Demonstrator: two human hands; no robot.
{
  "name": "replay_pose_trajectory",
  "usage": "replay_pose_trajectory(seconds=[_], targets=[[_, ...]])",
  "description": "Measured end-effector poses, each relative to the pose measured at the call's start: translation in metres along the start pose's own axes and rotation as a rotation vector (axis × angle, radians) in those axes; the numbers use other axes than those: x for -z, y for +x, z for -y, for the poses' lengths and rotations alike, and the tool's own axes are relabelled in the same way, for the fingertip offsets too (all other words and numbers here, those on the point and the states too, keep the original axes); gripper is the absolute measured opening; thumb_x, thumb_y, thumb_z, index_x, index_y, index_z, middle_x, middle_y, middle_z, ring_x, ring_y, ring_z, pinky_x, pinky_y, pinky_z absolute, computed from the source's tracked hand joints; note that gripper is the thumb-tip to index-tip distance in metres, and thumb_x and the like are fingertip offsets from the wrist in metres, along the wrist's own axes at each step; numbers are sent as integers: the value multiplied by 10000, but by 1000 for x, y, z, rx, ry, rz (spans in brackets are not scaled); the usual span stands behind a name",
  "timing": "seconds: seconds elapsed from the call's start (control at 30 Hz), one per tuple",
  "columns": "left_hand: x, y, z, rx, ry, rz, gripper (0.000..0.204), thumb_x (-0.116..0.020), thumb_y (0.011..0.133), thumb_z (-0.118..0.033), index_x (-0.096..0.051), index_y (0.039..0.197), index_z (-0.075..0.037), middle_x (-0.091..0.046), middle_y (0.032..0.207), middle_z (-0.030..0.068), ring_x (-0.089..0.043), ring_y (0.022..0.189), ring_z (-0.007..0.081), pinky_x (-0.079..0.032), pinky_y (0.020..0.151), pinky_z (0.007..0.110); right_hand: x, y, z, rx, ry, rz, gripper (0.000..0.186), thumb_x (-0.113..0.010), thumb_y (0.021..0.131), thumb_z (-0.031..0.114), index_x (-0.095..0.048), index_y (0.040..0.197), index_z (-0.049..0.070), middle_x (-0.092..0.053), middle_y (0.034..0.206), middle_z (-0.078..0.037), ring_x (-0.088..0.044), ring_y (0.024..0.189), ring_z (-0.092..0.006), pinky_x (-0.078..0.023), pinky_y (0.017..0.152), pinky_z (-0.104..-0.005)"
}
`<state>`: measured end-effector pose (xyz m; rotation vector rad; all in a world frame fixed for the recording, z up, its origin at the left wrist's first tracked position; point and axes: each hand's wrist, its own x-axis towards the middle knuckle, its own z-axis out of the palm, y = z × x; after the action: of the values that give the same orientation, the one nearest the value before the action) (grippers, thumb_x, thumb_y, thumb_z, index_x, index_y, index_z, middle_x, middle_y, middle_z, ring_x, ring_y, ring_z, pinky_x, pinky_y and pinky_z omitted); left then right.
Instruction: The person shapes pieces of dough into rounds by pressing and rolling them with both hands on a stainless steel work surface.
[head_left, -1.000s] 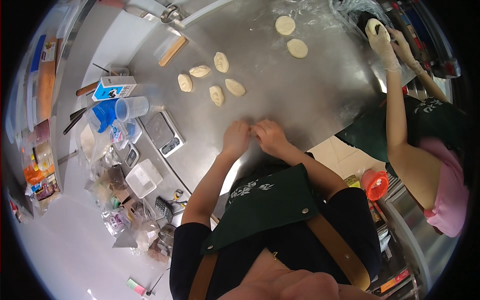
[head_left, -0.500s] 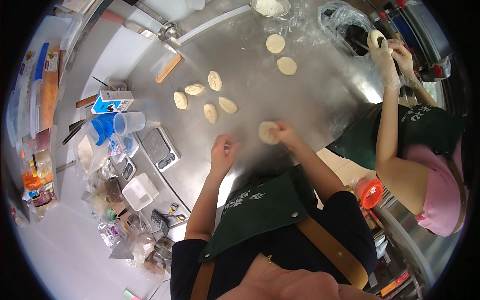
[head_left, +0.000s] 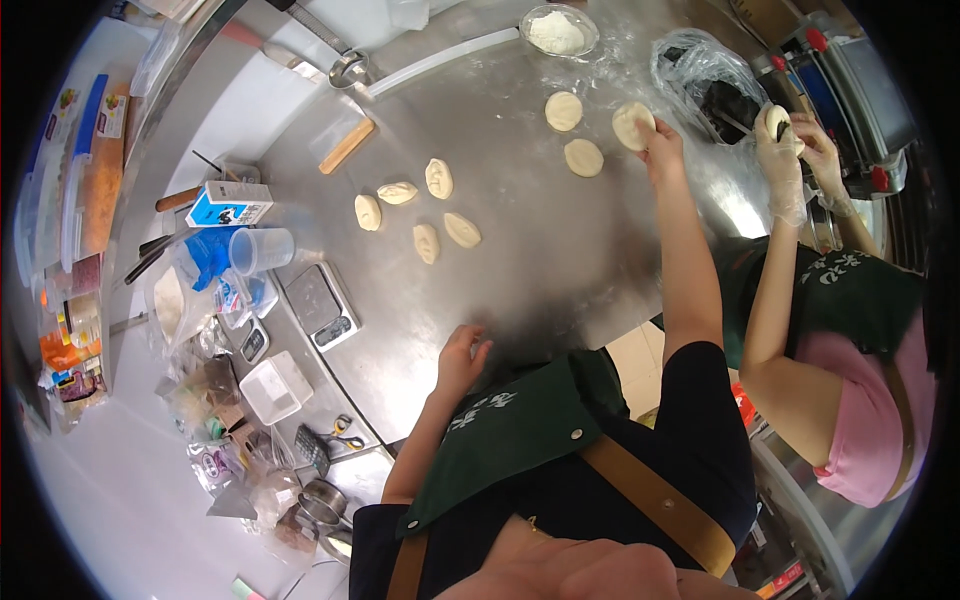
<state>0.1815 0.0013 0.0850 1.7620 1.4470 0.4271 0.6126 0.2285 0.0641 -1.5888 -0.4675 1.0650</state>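
My right hand point(head_left: 664, 155) is stretched far out over the steel table point(head_left: 560, 240), pinching a flat round dough disc point(head_left: 631, 126) by its near edge. Two similar discs, one farther back point(head_left: 563, 111) and one nearer point(head_left: 583, 158), lie flat just left of it. Close to my apron, my left hand point(head_left: 463, 358) hovers by the table's front with loosely bent fingers apart, holding nothing. Several oval pieces of folded dough, among them one pinched piece point(head_left: 439, 179) and one smoother piece point(head_left: 462, 230), are grouped left of the middle.
At right, a co-worker's gloved hands point(head_left: 785, 165) hold dough with dark filling, beside a plastic bag of dark filling point(head_left: 728, 108). A flour bowl point(head_left: 557, 33) stands at the back. Leftward are a wooden rolling pin point(head_left: 347, 146), a scale point(head_left: 320, 305) and a plastic cup point(head_left: 262, 250).
My right hand has carried the dough disc forward and right, from near my body to beside the two flat discs. My left hand has drawn back toward my apron. The view has shifted slightly.
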Motion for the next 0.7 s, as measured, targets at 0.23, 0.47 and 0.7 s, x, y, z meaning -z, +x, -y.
replay_pose_trajectory(seconds=[0.23, 0.47, 0.7], targets=[[9, 1, 4, 5, 40, -52, 223, -687, 812, -119, -594, 996, -32, -620, 922, 123, -640, 800, 273, -515, 694, 368, 31, 21, -68, 69, -263, -234, 465, -697, 863, 226, -539, 1179, -78, -628, 1034, -132, -638, 799, -176, -542, 650, -288], [11, 4, 13, -34, 73, -62, 215, -695, 804, -118, -591, 976, -41, -614, 902, 115, -632, 781, 275, -509, 671, 371, 15, -8, -61, 368, -575, -340, 345, -673, 826, 179, -606, 1088, -34, -641, 973, -149, -642, 788, -240, -528, 685, -337], [20, 6, 16, -45, 75, -67, 237, -700, 788, -104, -596, 996, -53, -607, 921, 123, -620, 807, 295, -509, 689, 382, -36, -4, -28, 1059, -1031, -436, 332, -672, 784, 148, -616, 1091, 34, -628, 958, -164, -612, 874, -348, -510, 761, -433]])
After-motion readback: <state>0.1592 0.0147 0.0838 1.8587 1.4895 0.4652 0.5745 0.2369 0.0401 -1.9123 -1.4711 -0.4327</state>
